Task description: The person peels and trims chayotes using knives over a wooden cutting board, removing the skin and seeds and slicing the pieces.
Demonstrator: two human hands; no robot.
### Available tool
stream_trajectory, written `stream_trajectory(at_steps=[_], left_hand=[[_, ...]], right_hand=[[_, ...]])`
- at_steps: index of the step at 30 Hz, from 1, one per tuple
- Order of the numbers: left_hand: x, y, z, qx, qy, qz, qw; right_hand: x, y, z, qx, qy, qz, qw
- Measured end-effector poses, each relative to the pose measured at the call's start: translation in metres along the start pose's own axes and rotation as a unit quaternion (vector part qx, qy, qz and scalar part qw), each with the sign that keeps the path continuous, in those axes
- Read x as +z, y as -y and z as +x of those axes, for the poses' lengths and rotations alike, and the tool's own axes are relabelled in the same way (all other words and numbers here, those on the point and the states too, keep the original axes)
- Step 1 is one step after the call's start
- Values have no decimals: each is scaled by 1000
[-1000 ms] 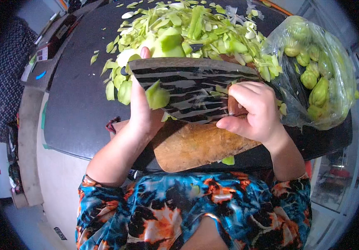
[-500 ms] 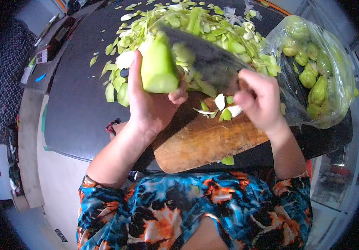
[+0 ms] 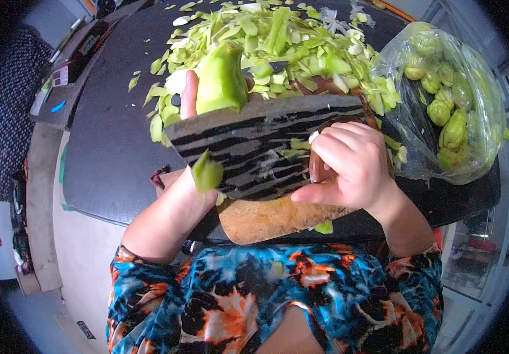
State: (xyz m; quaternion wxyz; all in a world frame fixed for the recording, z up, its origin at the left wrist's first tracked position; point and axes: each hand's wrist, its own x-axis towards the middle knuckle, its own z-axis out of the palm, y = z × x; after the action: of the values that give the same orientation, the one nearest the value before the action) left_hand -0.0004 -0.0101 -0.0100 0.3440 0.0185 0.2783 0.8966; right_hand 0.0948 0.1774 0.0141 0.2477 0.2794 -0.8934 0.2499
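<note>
Over the bench (image 3: pixel 110 147), seen from my end through the head camera: left hand (image 3: pixel 189 97) is wrapped around a peeled chayote (image 3: pixel 222 79), thumb along its left side, a few fingertips just showing on the right; palm hidden by the blade. Chayote is raised in front of the peel pile (image 3: pixel 307 50), roughly upright, lower end behind the cleaver. Right hand (image 3: pixel 352 168) is closed on the wooden handle (image 3: pixel 318 168) of the cleaver (image 3: pixel 266 147), thumb reaching the blade near its lower edge. Blade is broadside to me, streaked dark and pale; I can't tell if it's touching the chayote. Green slice (image 3: pixel 207 173) shows at the blade's left end; can't tell if stuck or falling. Chopping board (image 3: pixel 290 218) sits below, mostly covered by the cleaver from my view. Green scrap (image 3: pixel 324 227) just beside its near edge. Clear plastic bag (image 3: pixel 408 133) on the right side, whole chayotes (image 3: pixel 454 130) inside.
</note>
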Motion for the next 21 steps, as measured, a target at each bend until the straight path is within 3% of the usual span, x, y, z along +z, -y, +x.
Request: stream_trajectory(at_steps=[3, 11, 13, 14, 15, 18, 21], left_hand=[[2, 2, -5, 14, 14, -49, 999], [26, 8, -5, 37, -129, -34, 990], [0, 4, -1, 7, 57, -37, 998], [-8, 3, 1, -10, 152, -39, 988], [15, 9, -7, 37, 38, -1, 999], [10, 6, -5, 15, 89, -12, 996], [13, 6, -6, 19, 45, 10, 999]], right_hand=[[4, -2, -2, 8, -23, -22, 999], [7, -7, -2, 107, -22, -47, 993], [7, -17, 0, 180, -34, -70, 980], [3, -28, 2, 266, -59, -65, 960], [-1, -49, -2, 283, -80, -116, 949], [-13, -70, -6, 324, -129, -63, 935], [-17, -51, -4, 250, -93, -2, 964]])
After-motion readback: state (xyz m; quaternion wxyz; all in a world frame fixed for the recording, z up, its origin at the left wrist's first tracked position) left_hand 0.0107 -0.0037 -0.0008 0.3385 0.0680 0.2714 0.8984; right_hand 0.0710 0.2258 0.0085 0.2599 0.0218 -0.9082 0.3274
